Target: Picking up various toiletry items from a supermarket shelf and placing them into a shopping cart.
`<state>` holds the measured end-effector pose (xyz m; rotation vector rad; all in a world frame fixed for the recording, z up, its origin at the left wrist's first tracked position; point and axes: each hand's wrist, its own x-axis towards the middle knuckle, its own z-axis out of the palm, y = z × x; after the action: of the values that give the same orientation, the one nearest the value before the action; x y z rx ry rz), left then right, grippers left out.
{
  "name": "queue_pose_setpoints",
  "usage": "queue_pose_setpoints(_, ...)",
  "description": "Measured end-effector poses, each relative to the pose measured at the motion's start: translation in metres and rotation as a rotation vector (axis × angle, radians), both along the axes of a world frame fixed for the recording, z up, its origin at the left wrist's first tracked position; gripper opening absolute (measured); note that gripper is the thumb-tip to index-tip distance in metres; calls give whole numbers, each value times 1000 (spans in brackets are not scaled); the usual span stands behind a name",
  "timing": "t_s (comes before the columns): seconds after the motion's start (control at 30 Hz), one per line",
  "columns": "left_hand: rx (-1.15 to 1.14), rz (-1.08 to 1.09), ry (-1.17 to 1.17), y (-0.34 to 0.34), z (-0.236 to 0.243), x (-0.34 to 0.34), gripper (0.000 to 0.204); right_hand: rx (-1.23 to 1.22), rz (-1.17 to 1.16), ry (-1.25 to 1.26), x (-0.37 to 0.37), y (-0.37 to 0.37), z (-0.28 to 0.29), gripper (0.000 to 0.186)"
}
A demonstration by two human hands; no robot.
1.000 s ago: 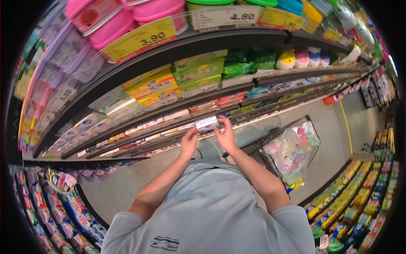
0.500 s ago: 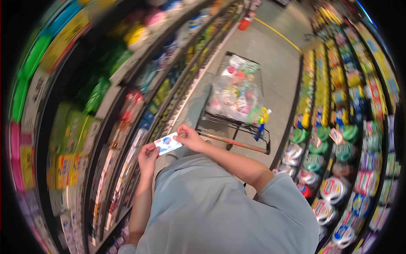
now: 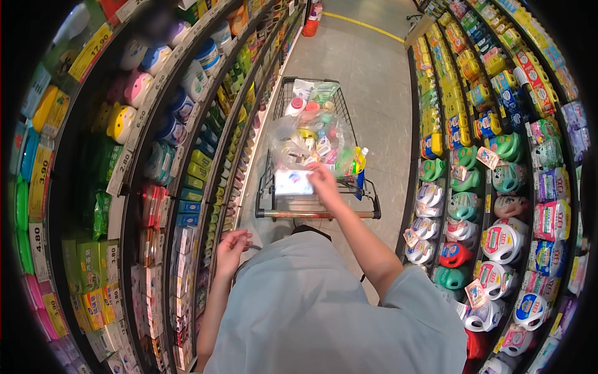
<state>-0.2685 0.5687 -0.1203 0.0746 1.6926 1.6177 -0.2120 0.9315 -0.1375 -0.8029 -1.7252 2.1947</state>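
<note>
My right hand (image 3: 322,182) grips a small white boxed bar of soap (image 3: 293,182) with a blue emblem by its right end. The box is held over the near end of a black wire shopping cart (image 3: 265,202), just above its handle, and is slightly blurred. My left hand (image 3: 232,250) is beside the left shelves, holding nothing, its fingers loosely bent. In the cart lies a clear plastic bag (image 3: 289,146) of mixed goods. A yellow and blue bottle (image 3: 359,165) stands at the cart's right side.
Shelves of boxed soaps (image 3: 187,240) and bottles curve along my left. On my right, shelves carry detergent jugs (image 3: 500,242) and yellow packs (image 3: 458,128). The tiled aisle floor (image 3: 367,75) runs ahead to a yellow line (image 3: 361,23).
My left hand has let go of the soap box and is lower. My right hand has carried the box rightward and up to the cart. The view has turned toward the right.
</note>
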Motion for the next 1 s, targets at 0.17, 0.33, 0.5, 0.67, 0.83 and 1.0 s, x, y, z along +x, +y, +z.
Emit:
queue_pose_setpoints(0.17,-86,-36,-17,7,-13,11,28,268,-320,-110,-20,96,-31,28)
queue_pose_setpoints(0.33,-137,-21,-42,19,-13,16,29,950,-196,-358,-41,152,-94,30)
queue_pose_setpoints(0.5,-138,-27,47,28,-8,16,33,974,75,-346,-42,176,-136,24)
queue_pose_setpoints(0.67,-155,12,63,44,-3,22,32,1117,221,-425,-22,196,-159,26)
queue_pose_setpoints(0.83,-184,48,29,56,-14,44,30,1181,385,-531,3,175,-120,33)
queue_pose_setpoints(1.0,-385,-197,658,109,-5,50,40,1379,594,-719,22,162,-88,73)
